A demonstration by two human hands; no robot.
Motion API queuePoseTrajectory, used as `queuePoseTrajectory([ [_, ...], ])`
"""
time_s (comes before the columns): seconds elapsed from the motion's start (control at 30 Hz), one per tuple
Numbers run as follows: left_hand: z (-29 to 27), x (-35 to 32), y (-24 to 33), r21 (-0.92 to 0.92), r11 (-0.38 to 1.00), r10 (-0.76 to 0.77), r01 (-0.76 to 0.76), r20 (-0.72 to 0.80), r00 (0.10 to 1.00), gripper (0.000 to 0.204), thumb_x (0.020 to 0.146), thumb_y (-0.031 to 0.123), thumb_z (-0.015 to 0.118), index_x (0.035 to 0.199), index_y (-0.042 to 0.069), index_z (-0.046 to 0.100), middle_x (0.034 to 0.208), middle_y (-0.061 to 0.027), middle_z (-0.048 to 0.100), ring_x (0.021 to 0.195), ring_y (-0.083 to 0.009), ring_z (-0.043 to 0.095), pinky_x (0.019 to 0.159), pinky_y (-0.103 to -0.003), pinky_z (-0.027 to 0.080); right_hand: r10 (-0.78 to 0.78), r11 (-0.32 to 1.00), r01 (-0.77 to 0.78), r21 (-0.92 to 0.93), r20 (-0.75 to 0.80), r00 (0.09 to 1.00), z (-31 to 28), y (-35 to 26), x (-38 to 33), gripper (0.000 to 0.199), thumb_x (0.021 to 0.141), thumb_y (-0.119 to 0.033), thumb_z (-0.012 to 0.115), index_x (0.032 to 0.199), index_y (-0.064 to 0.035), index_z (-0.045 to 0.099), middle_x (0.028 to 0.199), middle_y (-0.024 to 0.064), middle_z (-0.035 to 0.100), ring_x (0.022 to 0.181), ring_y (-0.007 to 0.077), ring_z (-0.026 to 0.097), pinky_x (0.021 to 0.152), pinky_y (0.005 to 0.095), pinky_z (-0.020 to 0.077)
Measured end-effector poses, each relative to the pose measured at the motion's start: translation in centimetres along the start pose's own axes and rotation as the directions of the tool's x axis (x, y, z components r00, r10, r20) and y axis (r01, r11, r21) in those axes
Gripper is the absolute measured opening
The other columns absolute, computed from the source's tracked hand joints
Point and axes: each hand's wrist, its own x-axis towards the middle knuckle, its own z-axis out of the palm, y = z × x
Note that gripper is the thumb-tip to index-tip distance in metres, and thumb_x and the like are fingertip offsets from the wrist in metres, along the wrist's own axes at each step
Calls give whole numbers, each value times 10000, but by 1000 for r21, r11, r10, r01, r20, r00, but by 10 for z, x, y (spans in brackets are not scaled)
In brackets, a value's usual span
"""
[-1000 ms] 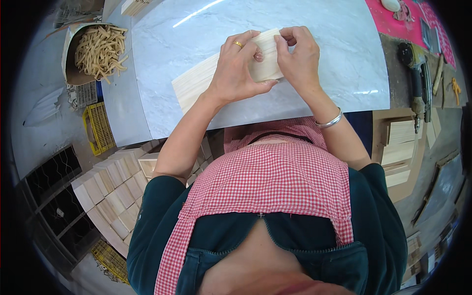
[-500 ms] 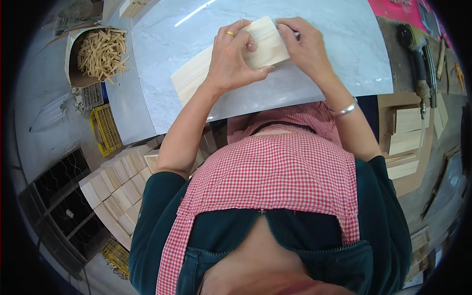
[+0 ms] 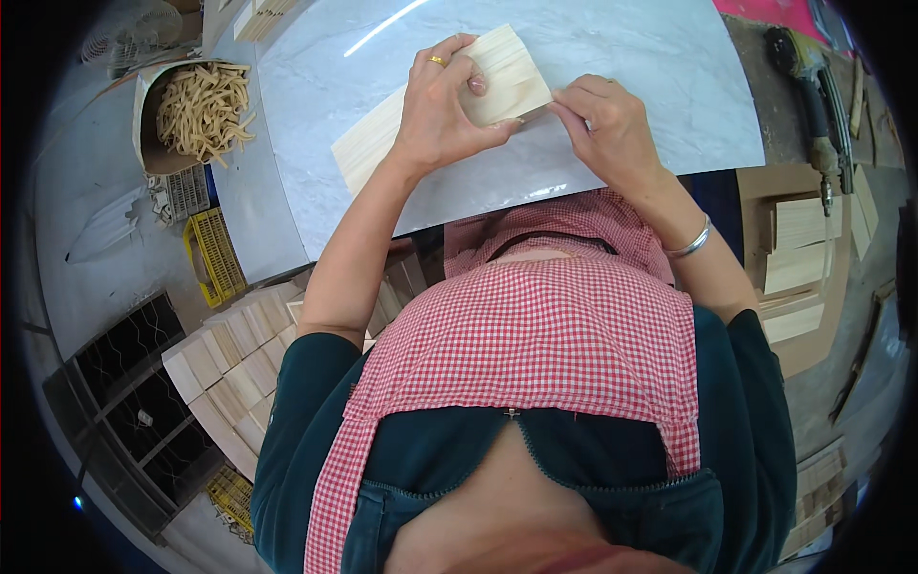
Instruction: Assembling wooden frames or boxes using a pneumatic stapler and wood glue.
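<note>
A pale, smooth wooden board point(image 3: 510, 75) lies slantwise over the marbled light table point(image 3: 669, 57), its right end farther from me than its left. My left hand point(image 3: 438, 120), with a ring on one finger, is closed around the board's middle, the thumb along the near edge and the fingers over the top and far side. At the near right corner, my right hand point(image 3: 617, 134) touches the board with thumb and forefinger pinched together. Whatever those fingertips may hold is hidden.
A box of tan strips point(image 3: 203, 110) stands at the left, near yellow crates point(image 3: 215, 253). Stacked wooden pieces point(image 3: 229, 359) sit below the table's left side. At the right lie an air-powered tool point(image 3: 813, 115) and a carton of wooden boards point(image 3: 801, 239).
My right hand has slid down the board's right end, from the far part to the near corner, and its fingers have drawn into a pinch. My left hand keeps its grip.
</note>
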Motion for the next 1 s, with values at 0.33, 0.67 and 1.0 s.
queuePoseTrajectory([
  [0.33,-8,3,4,-17,997,-77,79,100,992,474,573,197,876,775,69,466,1419,-133,500,1275,-349,447,1017,-417,433,-111,981,134,-138,163,980,-7,6,11,73,832,-57,690,885,-11,710,803,53,636,685,210,563,657,317,477],
  [0.67,-3,1,0,2,1000,-2,2,30,1000,482,528,261,887,754,55,514,1321,-174,559,1146,-342,484,966,-396,456,88,934,-125,335,124,988,11,19,35,370,873,-138,698,1217,-12,650,1070,91,640,843,219,613,773,307,500],
  [1.0,1,4,-5,-63,997,49,-49,-13,999,477,530,262,864,772,80,495,1324,-162,567,1107,-348,505,974,-420,432,158,931,-231,283,256,954,-29,-7,-20,210,850,-98,694,1039,-13,658,988,97,616,805,236,580,770,337,494],
])
